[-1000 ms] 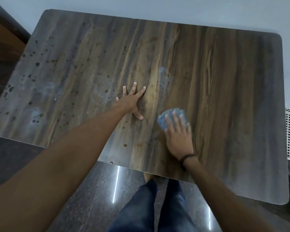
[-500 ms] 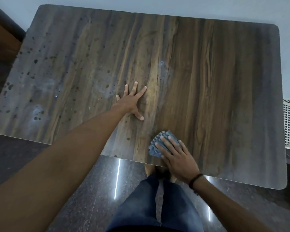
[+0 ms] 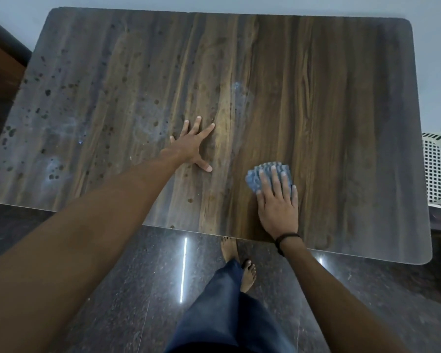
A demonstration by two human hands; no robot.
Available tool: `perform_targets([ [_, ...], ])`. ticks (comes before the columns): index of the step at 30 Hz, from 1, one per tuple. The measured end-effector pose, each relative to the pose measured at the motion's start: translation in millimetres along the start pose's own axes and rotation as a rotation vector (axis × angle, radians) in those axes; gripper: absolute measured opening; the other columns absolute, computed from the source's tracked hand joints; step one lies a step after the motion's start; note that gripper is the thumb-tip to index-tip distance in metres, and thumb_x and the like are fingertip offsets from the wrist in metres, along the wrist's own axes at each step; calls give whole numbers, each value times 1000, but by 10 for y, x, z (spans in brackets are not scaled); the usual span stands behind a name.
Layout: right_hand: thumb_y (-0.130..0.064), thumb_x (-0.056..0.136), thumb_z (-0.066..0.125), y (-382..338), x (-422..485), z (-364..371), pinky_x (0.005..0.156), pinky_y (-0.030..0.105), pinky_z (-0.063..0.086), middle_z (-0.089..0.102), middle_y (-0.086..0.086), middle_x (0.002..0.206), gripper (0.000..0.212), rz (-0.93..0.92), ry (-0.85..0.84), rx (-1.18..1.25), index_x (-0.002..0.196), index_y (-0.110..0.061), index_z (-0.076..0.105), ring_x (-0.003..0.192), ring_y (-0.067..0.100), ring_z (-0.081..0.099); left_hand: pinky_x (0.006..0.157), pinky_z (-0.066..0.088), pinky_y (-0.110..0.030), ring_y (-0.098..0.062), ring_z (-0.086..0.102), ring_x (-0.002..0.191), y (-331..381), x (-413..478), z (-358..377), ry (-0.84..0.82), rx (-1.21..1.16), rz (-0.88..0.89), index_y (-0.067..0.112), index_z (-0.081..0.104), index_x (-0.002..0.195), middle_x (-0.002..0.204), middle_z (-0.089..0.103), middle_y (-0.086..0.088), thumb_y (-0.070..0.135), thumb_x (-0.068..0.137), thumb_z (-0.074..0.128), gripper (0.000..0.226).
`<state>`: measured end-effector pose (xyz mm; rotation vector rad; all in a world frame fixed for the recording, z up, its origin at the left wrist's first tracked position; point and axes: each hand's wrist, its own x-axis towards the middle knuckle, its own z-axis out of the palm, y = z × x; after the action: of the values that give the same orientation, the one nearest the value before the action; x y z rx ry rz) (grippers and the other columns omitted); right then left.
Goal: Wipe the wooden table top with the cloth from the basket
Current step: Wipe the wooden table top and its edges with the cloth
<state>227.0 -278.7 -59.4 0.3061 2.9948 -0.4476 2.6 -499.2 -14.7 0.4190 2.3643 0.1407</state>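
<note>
Near the front edge of the surface [image 3: 341, 98], your right hand [image 3: 278, 205] presses the blue cloth [image 3: 261, 174] flat with straight fingers; your left hand [image 3: 192, 146] rests spread mid-surface. Dark spots [image 3: 47, 93] (thickest toward the left edge) look unwiped, so much remains.

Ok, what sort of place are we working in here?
Likely a room in a home: a wooden table by a plain wall, polished dark stone floor, and a white plastic basket beside the table.
</note>
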Motion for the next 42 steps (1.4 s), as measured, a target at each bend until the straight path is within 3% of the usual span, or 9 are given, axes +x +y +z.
perform_targets([
  [2,-34,105,37,-207,-116,109,121,59,18,13,3,168,57,30,23,-3,160,-29,21,155,26,7,108,6,-78,-34,-29,148,-82,-58,19,28,-10,-7,50,-12,153,161,-33,8,61,56,89,141],
  [7,-37,106,29,-271,-497,189,119,57,26,19,-2,167,55,-445,-97,-61,160,-32,20,155,22,11,107,4,-80,-42,-31,144,-394,-145,41,-17,-80,-141,51,-19,151,158,-39,8,60,55,89,144],
  [12,-36,107,30,-226,368,10,122,58,16,14,2,168,54,26,21,18,160,-30,20,155,27,9,106,6,-81,-43,-27,146,-391,-152,44,-2,-82,-132,49,-15,153,161,-34,7,57,54,91,145],
  [18,-37,108,28,-472,-572,217,122,54,20,10,-2,169,56,-474,-128,-71,161,-31,14,156,22,7,106,8,-80,-43,-26,147,-421,-142,49,1,-90,-118,49,-14,153,161,-33,7,57,54,91,145],
  [20,-37,107,30,-306,-107,132,120,57,23,15,-2,168,55,-411,-95,-72,161,-32,17,155,24,10,107,8,-80,-43,-27,146,-425,-140,40,-3,-89,-120,49,-15,153,161,-34,7,57,54,91,145],
  [24,-36,108,27,-289,685,-63,121,60,16,11,4,169,54,11,-3,39,161,-28,17,155,28,7,108,8,-80,-43,-27,146,-426,-151,47,-10,-77,-121,49,-16,152,160,-34,7,57,55,91,145],
  [30,-36,107,34,-454,-342,181,121,55,23,15,-1,168,57,-441,-99,-56,161,-31,16,155,23,11,106,8,-81,-42,-27,146,-411,-143,36,-16,-84,-135,50,-16,152,160,-36,8,57,53,91,146],
  [36,-37,108,28,-176,1020,-134,123,59,12,11,3,169,55,-45,-34,19,161,-30,16,156,27,5,106,6,-80,-43,-28,146,-402,-164,33,-8,-84,-131,48,-15,154,160,-35,7,56,55,91,145],
  [42,-37,107,31,-388,70,61,121,56,20,17,-2,168,54,-454,-122,-48,160,-33,19,155,23,10,106,6,-80,-42,-28,146,-410,-143,49,-6,-93,-143,51,-15,153,159,-36,9,57,51,92,147],
])
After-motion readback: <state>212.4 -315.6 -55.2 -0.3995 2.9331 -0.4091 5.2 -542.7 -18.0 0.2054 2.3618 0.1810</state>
